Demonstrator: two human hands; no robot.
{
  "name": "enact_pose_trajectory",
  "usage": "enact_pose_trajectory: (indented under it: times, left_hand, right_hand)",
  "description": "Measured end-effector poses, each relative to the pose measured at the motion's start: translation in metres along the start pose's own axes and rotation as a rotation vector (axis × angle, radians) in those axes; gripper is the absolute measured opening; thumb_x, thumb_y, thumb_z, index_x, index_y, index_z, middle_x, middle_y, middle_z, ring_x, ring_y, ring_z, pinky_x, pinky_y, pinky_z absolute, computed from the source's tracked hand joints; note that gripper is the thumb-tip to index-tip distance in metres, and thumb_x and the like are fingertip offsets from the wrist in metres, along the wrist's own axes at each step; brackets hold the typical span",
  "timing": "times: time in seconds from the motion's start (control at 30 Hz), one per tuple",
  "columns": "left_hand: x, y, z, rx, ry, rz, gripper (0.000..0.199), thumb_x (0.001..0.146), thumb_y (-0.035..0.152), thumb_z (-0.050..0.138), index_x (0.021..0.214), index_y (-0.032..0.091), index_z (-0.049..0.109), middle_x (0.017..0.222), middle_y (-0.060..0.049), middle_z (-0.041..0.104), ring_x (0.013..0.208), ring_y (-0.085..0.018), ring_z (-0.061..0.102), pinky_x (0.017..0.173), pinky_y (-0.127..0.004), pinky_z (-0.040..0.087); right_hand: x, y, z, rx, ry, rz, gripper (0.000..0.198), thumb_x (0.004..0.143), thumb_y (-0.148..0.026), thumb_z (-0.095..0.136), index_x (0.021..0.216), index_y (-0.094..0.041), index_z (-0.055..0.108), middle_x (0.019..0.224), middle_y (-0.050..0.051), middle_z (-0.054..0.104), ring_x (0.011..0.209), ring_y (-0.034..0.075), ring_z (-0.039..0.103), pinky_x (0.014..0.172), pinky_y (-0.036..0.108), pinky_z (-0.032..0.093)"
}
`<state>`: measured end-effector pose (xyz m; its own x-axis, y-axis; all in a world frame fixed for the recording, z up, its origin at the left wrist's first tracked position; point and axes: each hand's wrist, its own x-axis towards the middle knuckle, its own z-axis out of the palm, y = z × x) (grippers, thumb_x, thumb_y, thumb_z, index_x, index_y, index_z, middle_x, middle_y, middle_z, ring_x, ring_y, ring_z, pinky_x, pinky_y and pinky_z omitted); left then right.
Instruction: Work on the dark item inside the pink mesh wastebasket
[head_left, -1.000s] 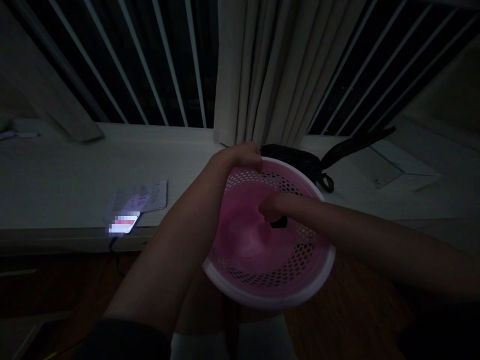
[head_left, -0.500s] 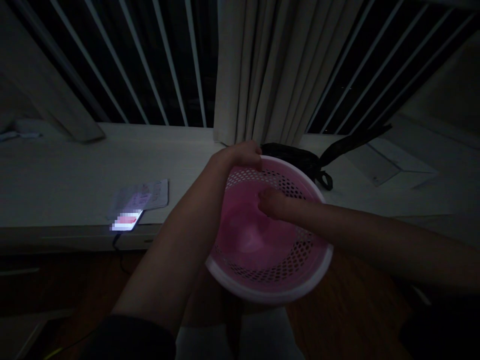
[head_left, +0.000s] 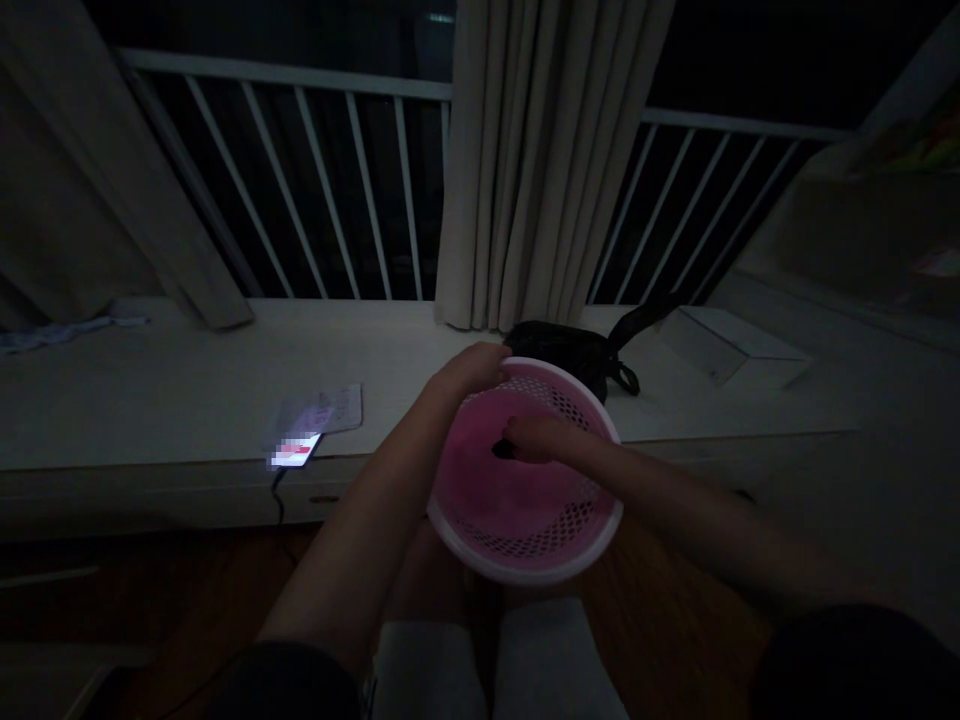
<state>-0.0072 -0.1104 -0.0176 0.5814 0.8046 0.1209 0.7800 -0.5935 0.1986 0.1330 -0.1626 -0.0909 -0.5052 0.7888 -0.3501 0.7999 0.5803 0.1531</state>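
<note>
A round pink plastic basket [head_left: 487, 510] with a pale rim and a lattice of holes in its wall is held up over my lap, its mouth tilted toward me. My left hand [head_left: 478, 366] is closed on its far left rim; the fingertips are partly hidden. Inside the basket is my right hand [head_left: 534, 440], its fingers closed on a small black thing [head_left: 503, 450] whose kind I cannot make out in the dim light.
A white ledge [head_left: 405, 345] runs below the barred window, with a lit phone [head_left: 301, 450] on a cable at its edge, papers [head_left: 341, 408] beside it, a black bag [head_left: 559, 345] behind the basket, and a white box [head_left: 731, 345] to the right. A curtain [head_left: 510, 170] hangs in the middle.
My view has tilted up, showing the window railing's top. A small black thing now shows at my right fingertips inside the basket. My left hand still grips the rim.
</note>
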Motion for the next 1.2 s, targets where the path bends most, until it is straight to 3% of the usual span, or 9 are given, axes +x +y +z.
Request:
enact_pose_trajectory:
  times: [0.17,0.4,0.53,0.6,0.67,0.83,1.2]
  left_hand:
    - [-0.033,0.0,0.01,0.04,0.085,-0.095,0.024,0.087,0.025,0.056,0.108,0.016,0.062,0.106,-0.015,0.071,0.1,-0.026,0.066,0.078,-0.03,0.047]
    - [-0.075,0.009,0.026,0.034,0.172,-0.261,0.023,0.091,0.025,0.05,0.112,0.017,0.057,0.104,-0.017,0.071,0.098,-0.028,0.067,0.076,-0.031,0.047]
    - [-0.091,0.008,0.033,0.008,0.208,-0.368,0.024,0.092,0.027,0.048,0.113,0.019,0.056,0.104,-0.014,0.071,0.098,-0.026,0.067,0.075,-0.029,0.047]
    - [-0.098,0.007,0.035,-0.014,0.236,-0.409,0.023,0.092,0.027,0.048,0.112,0.019,0.056,0.104,-0.013,0.072,0.098,-0.025,0.067,0.075,-0.028,0.047]
    - [-0.104,0.007,0.037,-0.043,0.266,-0.44,0.022,0.092,0.027,0.048,0.111,0.018,0.056,0.104,-0.014,0.071,0.098,-0.025,0.067,0.074,-0.028,0.047]
    - [-0.119,0.009,0.041,-0.119,0.328,-0.503,0.021,0.092,0.026,0.047,0.109,0.018,0.056,0.105,-0.015,0.071,0.098,-0.025,0.068,0.074,-0.028,0.046]
    - [-0.12,0.0,0.049,-0.247,0.405,-0.545,0.02,0.09,0.028,0.049,0.105,0.018,0.057,0.1,-0.012,0.071,0.095,-0.026,0.067,0.074,-0.03,0.048]
  right_hand:
    - [-0.037,-0.031,0.013,0.179,0.131,0.006,0.033,0.087,-0.03,0.054,0.114,-0.015,0.066,0.112,0.013,0.066,0.092,0.024,0.066,0.072,0.029,0.048]
    - [-0.1,-0.048,0.02,0.174,0.475,0.131,0.023,0.085,-0.021,0.056,0.104,-0.017,0.067,0.103,0.01,0.065,0.101,0.024,0.058,0.09,0.036,0.043]
    - [-0.123,-0.052,0.033,0.169,0.674,0.239,0.019,0.083,-0.021,0.059,0.1,-0.019,0.068,0.111,0.01,0.064,0.124,0.028,0.045,0.11,0.053,0.021]
    - [-0.126,-0.053,0.045,0.201,0.775,0.363,0.018,0.084,-0.021,0.057,0.099,-0.021,0.068,0.122,0.009,0.061,0.132,0.031,0.037,0.11,0.062,0.012]
    - [-0.125,-0.053,0.057,0.242,0.836,0.425,0.019,0.084,-0.02,0.055,0.098,-0.021,0.067,0.129,0.009,0.059,0.135,0.031,0.033,0.108,0.066,0.011]
    - [-0.111,-0.048,0.074,0.293,0.928,0.383,0.02,0.083,-0.021,0.052,0.096,-0.02,0.067,0.133,0.01,0.055,0.141,0.031,0.025,0.109,0.063,0.015]
    - [-0.098,-0.036,0.066,0.152,0.935,0.329,0.019,0.082,-0.025,0.053,0.092,-0.019,0.068,0.11,0.011,0.065,0.122,0.031,0.045,0.113,0.059,0.009]
